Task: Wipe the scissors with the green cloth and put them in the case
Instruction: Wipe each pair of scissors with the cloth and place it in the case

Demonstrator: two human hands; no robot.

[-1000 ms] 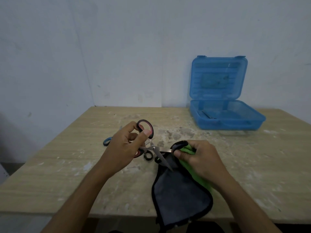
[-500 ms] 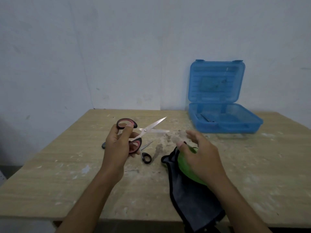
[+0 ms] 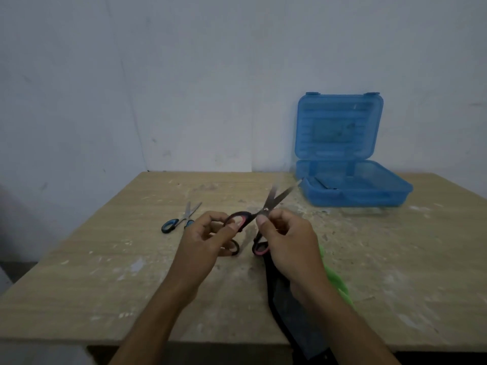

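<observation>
My left hand holds one loop of the red scissors. My right hand pinches them near the middle. The blades point at the blue case, far right on the desk. I should close the blades first, then lay them inside gently.

Bare workshop-type room: rough wooden table with paint splatter and scuffs under fingers, plain stained white wall beyond fingertips, blue plastic case open at far right of fingers against wall.
</observation>
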